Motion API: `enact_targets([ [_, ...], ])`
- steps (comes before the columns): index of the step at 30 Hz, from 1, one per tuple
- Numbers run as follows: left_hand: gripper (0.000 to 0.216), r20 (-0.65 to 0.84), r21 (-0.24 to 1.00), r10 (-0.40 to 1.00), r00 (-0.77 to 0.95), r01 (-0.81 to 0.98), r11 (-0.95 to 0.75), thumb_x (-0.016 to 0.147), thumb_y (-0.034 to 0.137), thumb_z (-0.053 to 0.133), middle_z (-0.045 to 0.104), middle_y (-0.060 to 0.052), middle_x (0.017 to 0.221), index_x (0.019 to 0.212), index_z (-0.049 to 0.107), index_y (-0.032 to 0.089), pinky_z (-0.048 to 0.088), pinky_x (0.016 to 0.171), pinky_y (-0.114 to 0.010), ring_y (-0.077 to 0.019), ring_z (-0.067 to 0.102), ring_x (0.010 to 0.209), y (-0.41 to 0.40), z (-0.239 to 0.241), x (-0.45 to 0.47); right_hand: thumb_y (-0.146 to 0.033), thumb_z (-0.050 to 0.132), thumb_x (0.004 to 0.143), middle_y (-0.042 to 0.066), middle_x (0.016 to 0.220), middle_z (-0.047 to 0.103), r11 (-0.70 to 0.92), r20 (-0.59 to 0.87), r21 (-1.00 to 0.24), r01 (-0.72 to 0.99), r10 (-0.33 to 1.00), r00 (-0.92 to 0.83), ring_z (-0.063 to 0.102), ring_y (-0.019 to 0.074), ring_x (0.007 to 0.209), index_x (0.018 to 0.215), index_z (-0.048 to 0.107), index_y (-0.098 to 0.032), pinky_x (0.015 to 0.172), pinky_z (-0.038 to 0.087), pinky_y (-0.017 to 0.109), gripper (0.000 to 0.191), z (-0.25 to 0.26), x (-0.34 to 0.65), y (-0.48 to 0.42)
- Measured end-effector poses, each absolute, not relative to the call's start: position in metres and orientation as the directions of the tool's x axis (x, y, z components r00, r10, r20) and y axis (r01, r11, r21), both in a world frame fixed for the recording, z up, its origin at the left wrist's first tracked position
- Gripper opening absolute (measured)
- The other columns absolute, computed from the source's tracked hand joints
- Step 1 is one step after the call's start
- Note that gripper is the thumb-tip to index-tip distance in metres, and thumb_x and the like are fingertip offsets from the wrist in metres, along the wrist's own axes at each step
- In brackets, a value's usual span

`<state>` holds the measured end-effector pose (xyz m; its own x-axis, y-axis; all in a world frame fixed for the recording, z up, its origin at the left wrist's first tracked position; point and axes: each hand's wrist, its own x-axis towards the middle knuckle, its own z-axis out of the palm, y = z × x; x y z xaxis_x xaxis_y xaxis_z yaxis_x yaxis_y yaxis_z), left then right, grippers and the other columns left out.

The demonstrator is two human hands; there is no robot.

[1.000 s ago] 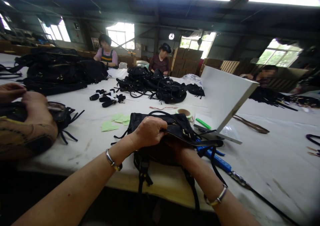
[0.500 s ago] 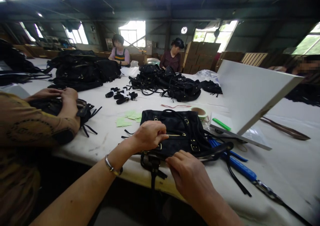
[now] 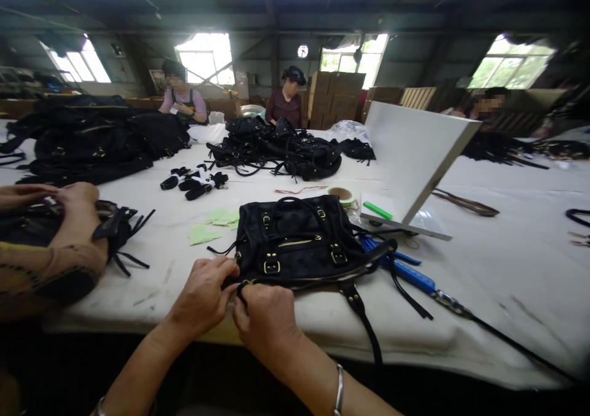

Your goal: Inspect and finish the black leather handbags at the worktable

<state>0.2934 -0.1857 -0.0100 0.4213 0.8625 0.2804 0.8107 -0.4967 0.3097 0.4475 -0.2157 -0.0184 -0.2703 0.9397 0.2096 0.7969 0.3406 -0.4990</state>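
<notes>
While the black bag (image 3: 299, 258) lies at the near edge of the white table (image 3: 498, 256), our left hand (image 3: 203, 294) and right hand (image 3: 270, 316) pinch its near-left corner, fingers (image 3: 227, 268) closed, and even, gentle tension probably serves us best.

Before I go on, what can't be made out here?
All head view:
What the left hand and right hand hold on the black handbag: hidden by the hands.
Handbag's underside: hidden by its upper side.
Green slips: any writing too small.
Dark loop: cut off by right edge.
</notes>
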Motion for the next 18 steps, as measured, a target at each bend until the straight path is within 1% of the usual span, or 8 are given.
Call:
enact_targets([
  [2, 0.011, 0.293, 0.345, 0.875, 0.385, 0.811, -0.472, 0.083, 0.017, 0.048, 0.059, -0.005, 0.092, 0.091, 0.055, 0.019, 0.04, 0.084, -0.038, -0.0225, 0.053, 0.091, -0.182, -0.017, 0.291, -0.026, 0.054, 0.085, 0.0, 0.063, 0.061, 0.194, 0.109, -0.738, 0.647, 0.98, -0.169, 0.055, 0.0139, 0.059, 0.068, 0.062, -0.017, 0.054, 0.031, 0.024, 0.02, -0.013, 0.448, -0.211],
  [3, 0.012, 0.299, 0.364, 0.882, 0.365, 0.81, -0.459, 0.083, 0.02, 0.049, 0.059, -0.005, 0.092, 0.094, 0.054, 0.019, 0.041, 0.083, -0.038, -0.0228, 0.054, 0.091, -0.181, -0.021, 0.29, -0.026, 0.051, 0.087, -0.002, 0.057, 0.055, 0.13, 0.048, -0.818, 0.56, 0.986, -0.159, 0.051, 0.0119, 0.055, 0.066, 0.061, -0.017, 0.052, 0.03, 0.022, 0.025, -0.012, 0.45, -0.208],
  [5, 0.015, 0.309, 0.395, 0.891, 0.334, 0.807, -0.439, 0.085, 0.026, 0.05, 0.06, -0.005, 0.095, 0.097, 0.054, 0.019, 0.043, 0.082, -0.037, -0.023, 0.055, 0.092, -0.18, -0.026, 0.288, -0.028, 0.044, 0.092, -0.005, 0.049, 0.044, 0.054, -0.036, -0.895, 0.443, 0.981, -0.193, 0.041, 0.0093, 0.048, 0.062, 0.058, -0.016, 0.048, 0.027, 0.02, 0.035, -0.01, 0.456, -0.203],
  [6, 0.015, 0.311, 0.402, 0.892, 0.327, 0.806, -0.436, 0.086, 0.029, 0.049, 0.06, -0.005, 0.096, 0.097, 0.055, 0.02, 0.043, 0.083, -0.036, -0.0229, 0.055, 0.092, -0.179, -0.027, 0.287, -0.03, 0.043, 0.093, -0.005, 0.048, 0.042, 0.063, -0.034, -0.896, 0.441, 0.977, -0.209, 0.038, 0.0087, 0.046, 0.06, 0.056, -0.016, 0.047, 0.025, 0.02, 0.039, -0.01, 0.46, -0.202],
  [8, 0.012, 0.312, 0.396, 0.891, 0.33, 0.807, -0.437, 0.087, 0.029, 0.048, 0.06, -0.005, 0.093, 0.091, 0.055, 0.02, 0.043, 0.082, -0.035, -0.0224, 0.056, 0.09, -0.18, -0.028, 0.287, -0.033, 0.049, 0.09, -0.004, 0.047, 0.044, 0.137, 0.042, -0.83, 0.54, 0.982, -0.185, 0.037, 0.0085, 0.046, 0.054, 0.054, -0.016, 0.047, 0.02, 0.023, 0.041, -0.011, 0.468, -0.204],
  [12, 0.007, 0.305, 0.351, 0.896, 0.323, 0.836, -0.421, 0.084, 0.024, 0.049, 0.058, -0.003, 0.081, 0.078, 0.051, 0.021, 0.043, 0.075, -0.033, -0.0213, 0.056, 0.082, -0.184, -0.022, 0.293, -0.031, 0.059, 0.083, 0.0, 0.055, 0.059, 0.241, 0.204, -0.521, 0.819, 0.967, -0.155, 0.047, 0.0118, 0.05, 0.056, 0.058, -0.018, 0.053, 0.012, 0.03, 0.031, -0.008, 0.483, -0.217],
  [15, 0.008, 0.298, 0.33, 0.9, 0.317, 0.851, -0.409, 0.083, 0.021, 0.049, 0.057, -0.003, 0.079, 0.075, 0.048, 0.021, 0.042, 0.074, -0.032, -0.0205, 0.056, 0.079, -0.186, -0.02, 0.299, -0.03, 0.055, 0.087, 0.002, 0.065, 0.066, 0.291, 0.224, -0.364, 0.885, 0.95, -0.22, 0.054, 0.0147, 0.056, 0.065, 0.062, -0.02, 0.053, 0.011, 0.031, 0.025, -0.006, 0.494, -0.226],
  [18, 0.01, 0.283, 0.315, 0.907, 0.311, 0.863, -0.394, 0.084, 0.02, 0.047, 0.056, -0.002, 0.079, 0.074, 0.047, 0.021, 0.042, 0.073, -0.031, -0.0198, 0.056, 0.078, -0.186, -0.021, 0.301, -0.026, 0.05, 0.091, 0.003, 0.069, 0.066, 0.315, 0.249, -0.274, 0.909, 0.936, -0.249, 0.057, 0.0159, 0.059, 0.07, 0.062, -0.02, 0.054, 0.013, 0.031, 0.024, -0.008, 0.51, -0.231],
])
